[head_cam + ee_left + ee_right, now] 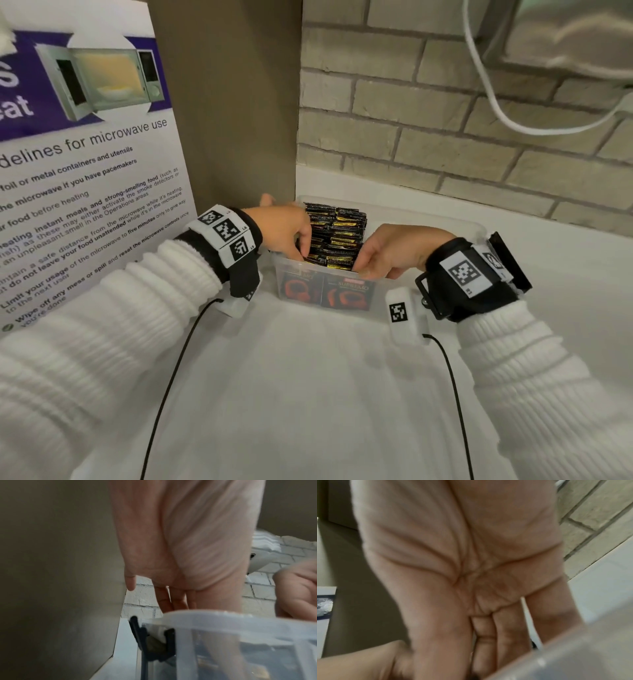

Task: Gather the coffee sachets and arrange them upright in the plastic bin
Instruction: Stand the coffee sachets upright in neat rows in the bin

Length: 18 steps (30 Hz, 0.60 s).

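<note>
A clear plastic bin (378, 296) stands on the white counter against a brown panel. Several black-and-gold coffee sachets (337, 233) stand upright in rows inside it; red-printed sachet faces show through its front wall. My left hand (301, 251) is at the bin's left side, its straight fingers (173, 601) dipped in against the sachets and its thumb held apart. My right hand (363, 263) reaches in at the near right and pinches the front sachets between thumb and fingers (484, 635). The bin rim (223, 618) hides the fingertips in the left wrist view, as the rim (573, 655) does in the right wrist view.
A microwave-guidelines poster (85, 171) leans at the left beside the brown panel (233, 102). A brick wall (445, 137) with a hanging white cable (493, 102) runs behind the bin. White counter (308, 394) stretches toward me, crossed by thin black wrist-camera cables.
</note>
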Each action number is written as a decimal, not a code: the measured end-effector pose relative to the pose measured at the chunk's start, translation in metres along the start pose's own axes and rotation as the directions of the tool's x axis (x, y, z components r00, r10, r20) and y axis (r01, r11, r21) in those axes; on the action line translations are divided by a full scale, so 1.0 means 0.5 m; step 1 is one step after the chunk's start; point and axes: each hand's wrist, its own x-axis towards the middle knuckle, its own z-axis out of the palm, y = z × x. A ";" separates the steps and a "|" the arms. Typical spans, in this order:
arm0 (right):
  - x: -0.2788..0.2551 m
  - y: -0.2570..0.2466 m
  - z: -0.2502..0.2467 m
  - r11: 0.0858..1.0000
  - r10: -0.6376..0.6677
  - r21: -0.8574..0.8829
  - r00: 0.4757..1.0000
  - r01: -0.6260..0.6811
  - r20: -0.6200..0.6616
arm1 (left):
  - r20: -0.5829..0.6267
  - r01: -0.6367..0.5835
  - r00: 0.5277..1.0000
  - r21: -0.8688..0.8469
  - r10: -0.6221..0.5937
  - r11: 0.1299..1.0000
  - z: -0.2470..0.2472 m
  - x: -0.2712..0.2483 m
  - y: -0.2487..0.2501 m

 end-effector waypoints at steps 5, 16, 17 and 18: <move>0.004 -0.020 0.007 0.984 -0.080 0.138 0.964 0.117 -0.253 | 0.005 -0.022 1.000 -0.130 0.023 0.991 0.001 0.004 0.003; 0.079 -0.072 0.088 0.946 -0.256 0.106 0.905 0.306 -0.339 | -0.195 -0.016 0.979 -0.342 -0.054 0.940 -0.022 -0.003 -0.012; 0.080 -0.072 0.088 0.944 -0.270 0.091 0.901 0.318 -0.341 | -0.190 -0.029 0.981 -0.345 -0.039 0.938 -0.023 -0.007 -0.012; 0.079 -0.071 0.085 0.937 -0.265 0.125 0.899 0.325 -0.347 | -0.179 -0.050 0.984 -0.339 -0.012 0.939 -0.024 -0.012 -0.012</move>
